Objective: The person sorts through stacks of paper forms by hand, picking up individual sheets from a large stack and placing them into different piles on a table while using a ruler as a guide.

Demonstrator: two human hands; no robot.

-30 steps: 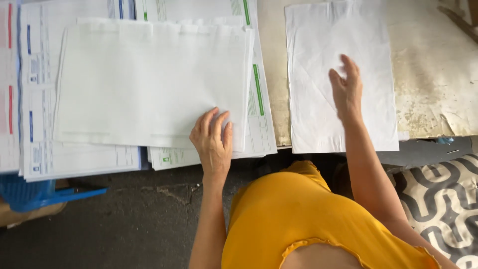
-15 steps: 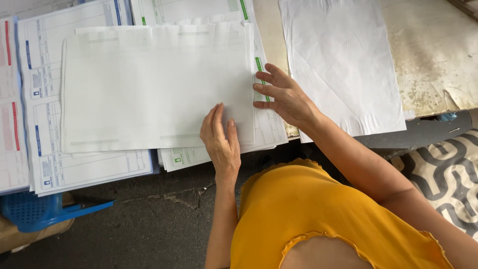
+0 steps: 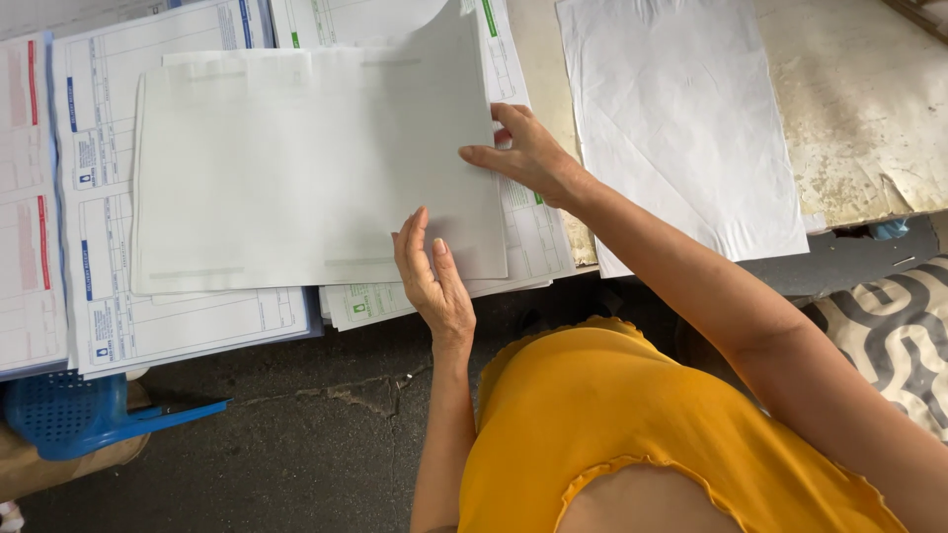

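I am watching the right hand (image 3: pixel 528 153) gripping the right edge of a large blank white sheet (image 3: pixel 316 168) — fingers pinched on the paper, thumb side hidden beneath, so the upper right corner is curling up off the stack. The left hand (image 3: pixel 434 276) is lying flat and open, fingers together, pressing the sheet's lower right corner near the front edge of the table. The sheet is resting on printed forms with green markings (image 3: pixel 533 227), and beside these to the left are sitting forms with blue and red markings (image 3: pixel 94 197). Another white sheet (image 3: pixel 681 118) is lying well apart on the stained tabletop (image 3: pixel 859 109). My judgement: this is a lifting or squaring step on the top sheet — the next move is calling for the flat hand to ease off, or the paper creases. A blue plastic basket (image 3: pixel 69 415) is sitting below.
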